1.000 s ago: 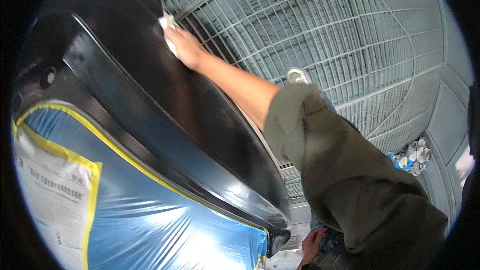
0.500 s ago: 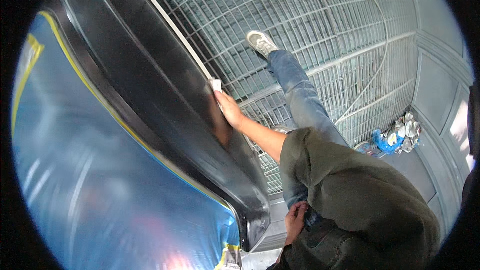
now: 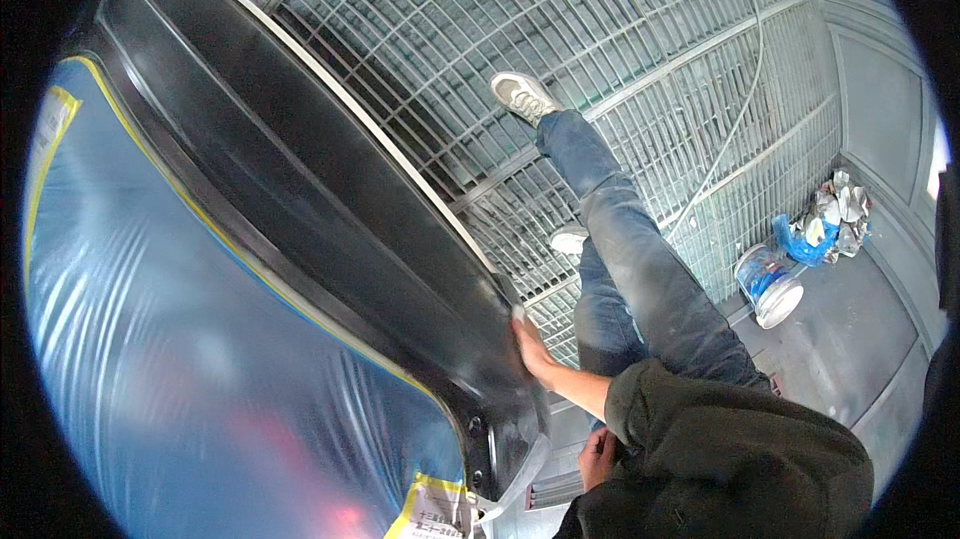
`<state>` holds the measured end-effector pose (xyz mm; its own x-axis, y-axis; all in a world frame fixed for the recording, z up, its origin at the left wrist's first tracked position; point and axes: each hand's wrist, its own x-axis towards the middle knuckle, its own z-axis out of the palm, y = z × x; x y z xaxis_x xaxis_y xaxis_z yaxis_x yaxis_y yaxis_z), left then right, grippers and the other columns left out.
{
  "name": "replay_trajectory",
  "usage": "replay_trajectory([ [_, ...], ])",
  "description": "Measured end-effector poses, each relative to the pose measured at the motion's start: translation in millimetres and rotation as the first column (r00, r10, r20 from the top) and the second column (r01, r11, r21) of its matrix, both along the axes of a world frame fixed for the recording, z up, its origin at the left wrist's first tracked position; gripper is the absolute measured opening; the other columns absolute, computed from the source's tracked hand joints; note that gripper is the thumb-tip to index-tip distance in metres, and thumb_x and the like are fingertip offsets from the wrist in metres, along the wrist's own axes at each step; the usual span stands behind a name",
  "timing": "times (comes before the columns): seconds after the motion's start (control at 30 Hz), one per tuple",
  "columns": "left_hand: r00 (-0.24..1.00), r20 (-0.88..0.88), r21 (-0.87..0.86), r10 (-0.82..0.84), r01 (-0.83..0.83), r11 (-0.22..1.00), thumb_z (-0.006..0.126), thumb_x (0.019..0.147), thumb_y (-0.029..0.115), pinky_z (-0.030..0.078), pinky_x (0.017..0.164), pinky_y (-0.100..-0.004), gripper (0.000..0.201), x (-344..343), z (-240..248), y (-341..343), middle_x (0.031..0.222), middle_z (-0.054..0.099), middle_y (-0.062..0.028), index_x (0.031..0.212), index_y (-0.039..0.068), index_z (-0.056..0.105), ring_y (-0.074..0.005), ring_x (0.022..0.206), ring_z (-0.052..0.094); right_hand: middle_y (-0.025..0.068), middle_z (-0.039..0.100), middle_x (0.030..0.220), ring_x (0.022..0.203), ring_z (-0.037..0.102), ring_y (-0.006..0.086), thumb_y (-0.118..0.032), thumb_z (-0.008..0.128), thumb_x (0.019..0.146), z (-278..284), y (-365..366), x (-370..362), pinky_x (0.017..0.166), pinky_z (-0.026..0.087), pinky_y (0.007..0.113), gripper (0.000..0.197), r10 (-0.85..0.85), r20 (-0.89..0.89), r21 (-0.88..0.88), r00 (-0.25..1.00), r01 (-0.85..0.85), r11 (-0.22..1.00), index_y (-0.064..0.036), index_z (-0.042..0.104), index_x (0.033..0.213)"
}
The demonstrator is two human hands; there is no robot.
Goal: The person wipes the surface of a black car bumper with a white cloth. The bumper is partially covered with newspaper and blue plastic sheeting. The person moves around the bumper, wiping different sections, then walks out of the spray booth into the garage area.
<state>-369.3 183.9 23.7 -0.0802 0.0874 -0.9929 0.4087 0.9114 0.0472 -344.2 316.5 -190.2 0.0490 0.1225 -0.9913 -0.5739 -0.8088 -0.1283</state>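
A long glossy black car panel (image 3: 330, 209) runs diagonally from the upper left to the lower middle. My right hand (image 3: 533, 349) lies against its outer edge near the lower end, fingers closed on a small white pad (image 3: 518, 312), mostly hidden; whether it is cloth or paper I cannot tell. Lower down, my left hand (image 3: 597, 457) hangs close to my thigh, its fingers curled; anything inside them is hidden. Blue masking film (image 3: 250, 359) covers the car beside the panel, bordered by yellow tape (image 3: 220, 229). A pale strip (image 3: 350, 104) follows the panel's far edge.
My feet and legs stand on metal floor grating (image 3: 640, 59). A thin hose (image 3: 745, 119) crosses it. At the right, a white and blue bucket (image 3: 772, 289) lies beside crumpled paper and blue plastic (image 3: 835, 219), near the grey wall (image 3: 880, 89). Printed masking paper (image 3: 435, 509) sits at the film's lower corner.
My right hand has slid down along the panel edge, toward its lower end, with the white pad. The view has shifted, bringing the bucket into sight. My left hand stays near my thigh.
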Motion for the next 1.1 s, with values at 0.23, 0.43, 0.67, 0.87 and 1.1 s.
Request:
replay_trajectory([
  [0.23,0.995,0.04,-0.039,0.087,-0.086,0.996,0.066,0.1,0.016,0.049,0.083,-0.0261,0.019,35.2,-3.2,6.1,0.098,0.071,-0.0038,0.115,0.006,0.07,-0.0098,0.088,0.061,0.0237,0.049,0.143,0.135,0.045,0.0356,-0.047,0.039,0.105,-43.1,371.2,120.7,0.114,0.033,0.043,0.059,-0.116,0.384,0.751,0.916,-0.237,0.616,0.0005,0.049,0.138],
  [0.43,0.993,0.04,0.192,-0.109,0.1,0.976,0.065,0.1,0.024,0.051,0.081,-0.03,0.025,41.9,-4.3,-6.7,0.099,0.072,-0.0069,0.118,0.006,0.067,-0.0145,0.087,0.064,0.0171,0.025,0.164,0.153,0.019,0.0265,-0.03,0.032,0.109,-20.5,181.3,60.9,0.125,0.013,0.037,0.055,-0.092,0.185,0.777,0.978,-0.089,0.623,-0.0002,0.029,0.156],
  [0.67,0.949,-0.111,-0.051,-0.295,0.291,0.955,0.068,0.096,0.029,0.052,0.08,-0.0324,0.03,33.6,7.2,0.4,0.096,0.074,-0.0101,0.116,0.006,0.068,-0.0161,0.087,0.067,0.0226,0.029,0.159,0.149,0.026,0.0369,-0.027,0.038,0.105,72.9,48.7,22.2,0.123,0.02,0.042,0.059,0.155,0.359,0.447,0.92,-0.316,0.837,0.0011,0.025,0.155],
  [0.87,1.0,-0.007,-0.037,0.009,-0.01,0.999,0.067,0.098,0.028,0.053,0.084,-0.0283,0.028,70.6,-8.5,10.4,0.098,0.076,-0.0051,0.115,0.008,0.072,-0.0103,0.09,0.068,0.0261,0.028,0.159,0.148,0.029,0.0391,-0.017,0.053,0.101,34.7,338.4,106.0,0.122,0.023,0.044,0.066,-0.156,0.78,0.615,0.606,-0.695,0.372,0.0054,0.023,0.155],
  [1.1,0.966,0.083,0.1,0.246,-0.254,0.962,0.064,0.099,0.023,0.053,0.084,-0.0281,0.024,137.5,-8.5,41.5,0.103,0.076,-0.0064,0.116,0.007,0.072,-0.0127,0.093,0.07,0.033,0.047,0.14,0.125,0.047,0.0486,-0.021,0.048,0.093,33.3,594.0,166.7,0.103,0.04,0.055,0.044,-0.47,0.883,0.061,0.019,-0.995,0.074,0.0059,0.054,0.127],
])
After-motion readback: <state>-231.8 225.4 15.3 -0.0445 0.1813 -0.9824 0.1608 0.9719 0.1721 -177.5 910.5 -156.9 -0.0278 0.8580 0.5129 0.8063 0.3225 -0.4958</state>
